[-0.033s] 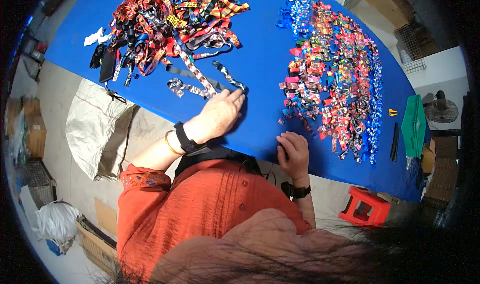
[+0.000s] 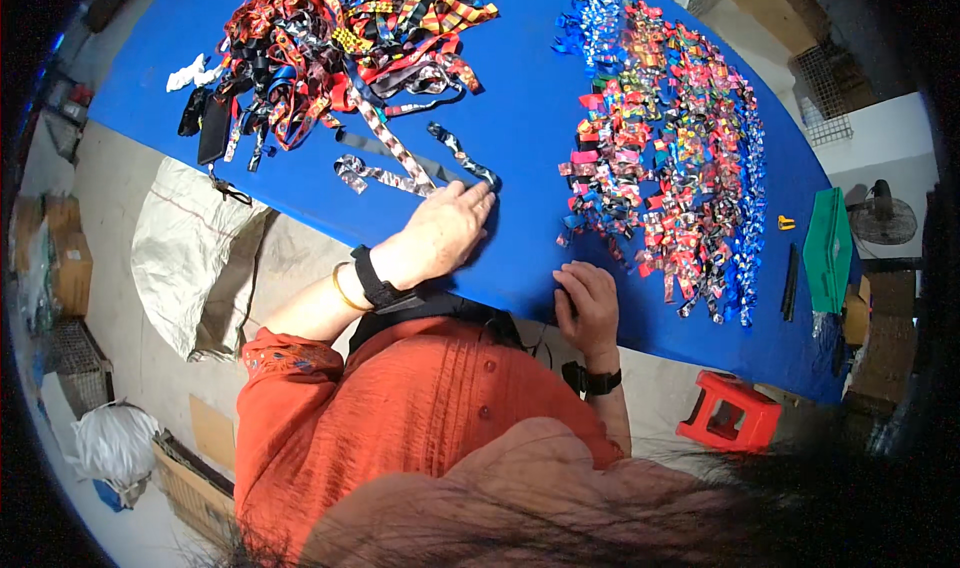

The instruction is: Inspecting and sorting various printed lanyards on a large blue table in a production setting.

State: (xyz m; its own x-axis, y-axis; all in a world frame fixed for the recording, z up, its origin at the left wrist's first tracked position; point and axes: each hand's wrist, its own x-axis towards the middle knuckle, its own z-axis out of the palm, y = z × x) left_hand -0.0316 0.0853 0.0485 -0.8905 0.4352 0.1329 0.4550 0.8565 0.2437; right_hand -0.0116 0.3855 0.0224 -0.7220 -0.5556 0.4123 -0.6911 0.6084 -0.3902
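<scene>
My left hand (image 2: 450, 230) lies on the blue table with its fingers stretched out. Its fingertips touch the lower end of a short dark patterned ribbon (image 2: 458, 151). A pale, red-marked strap (image 2: 383, 136) and a curled grey patterned ribbon (image 2: 388, 178) run to the back of the same hand; their ends are hidden there. My right hand (image 2: 590, 306) rests at the table's near edge, thumb apart from loosely bent fingers, holding nothing visible. Beyond the left hand is a tangled heap of colourful straps (image 2: 310, 53). To the right lie rows of small folded ribbon pieces (image 2: 690, 158).
A pale sack (image 2: 195, 258) hangs by the table's left edge, near a black flat object (image 2: 213, 133). At the right are a yellow clip-like tool (image 2: 786, 223), a green container (image 2: 828, 253) and a fan (image 2: 882, 218). A red stool (image 2: 730, 413) stands below.
My left hand has shifted very slightly to the right, and the dark ribbon's end with it. The right hand has barely moved.
</scene>
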